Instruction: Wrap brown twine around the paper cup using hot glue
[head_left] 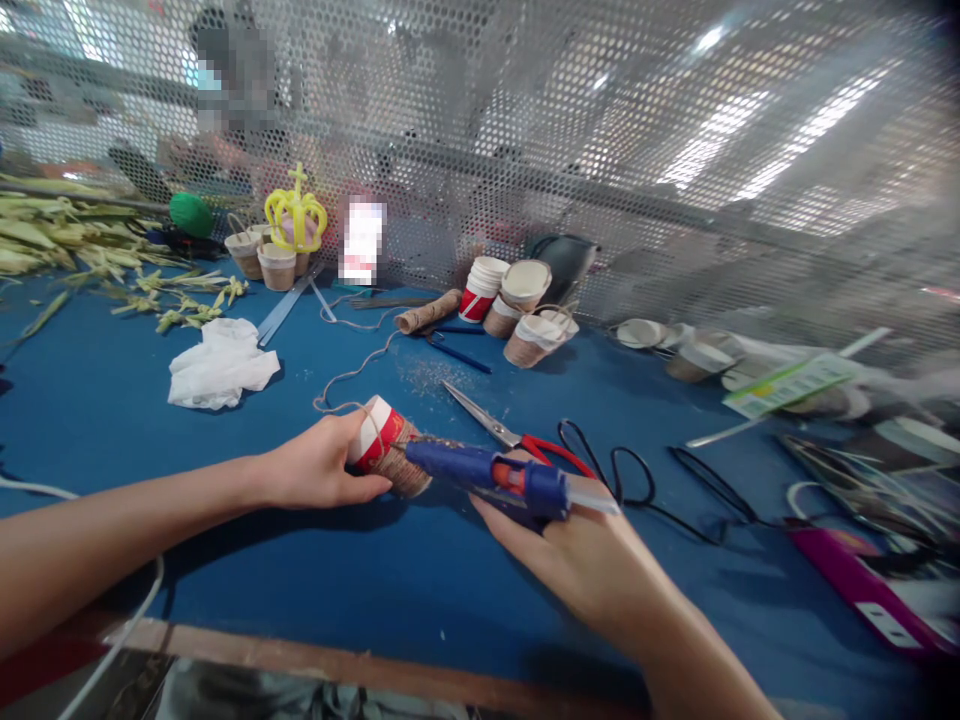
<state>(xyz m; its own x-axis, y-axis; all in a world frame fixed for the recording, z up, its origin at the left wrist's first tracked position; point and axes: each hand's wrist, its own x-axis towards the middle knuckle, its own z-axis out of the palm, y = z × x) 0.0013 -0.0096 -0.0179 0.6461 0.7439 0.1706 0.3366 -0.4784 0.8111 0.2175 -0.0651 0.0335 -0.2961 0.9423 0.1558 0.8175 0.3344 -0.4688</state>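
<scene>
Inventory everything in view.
Twine-wrapped paper cup: one, red-white, centre.
Plastic glue gun: one, blue, centre.
Metal scissors: one, red-handled, centre.
Twine roll: one, brown, back.
Paper cups: many, white-brown, back.
Crumpled tissue: one, white, left.
Crown ornament: one, yellow, back.
Round object: one, green, back.
Husks: many, pale green, left.
Long casing: one, magenta, right.
Perforated screen: one, grey, behind.
Tabletop: one, blue, beneath.
Left hand: one, holding cup.
Right hand: one, holding glue gun.

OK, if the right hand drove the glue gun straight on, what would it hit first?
Likely the twine-wrapped cup in the left hand; the glue gun reaches its side, though contact is unclear.
</scene>
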